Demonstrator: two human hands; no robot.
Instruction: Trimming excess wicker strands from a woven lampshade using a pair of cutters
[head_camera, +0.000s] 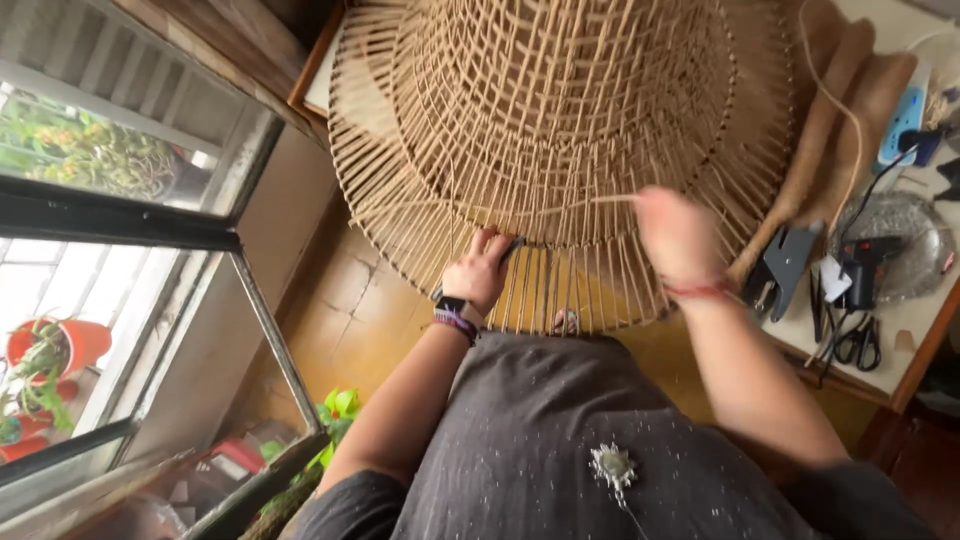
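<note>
A large woven cane frame (560, 110), round and dome-shaped with many thin radiating ribs, fills the upper middle of the head view. My left hand (478, 270) grips its lower rim, fingers curled round a dark strip there. My right hand (678, 235) is blurred and closed on a thin pale cane strand (560, 208) that runs left across the ribs. A watch and bracelets sit on my left wrist; a red thread circles my right wrist.
A table (900, 330) at right carries a dark stapler-like tool (785, 265), scissors (858, 342), a glue gun (865, 262) on a silver plate, and a blue power strip (902, 120). Windows with potted plants (50, 350) line the left. Yellow-brown floor lies below the frame.
</note>
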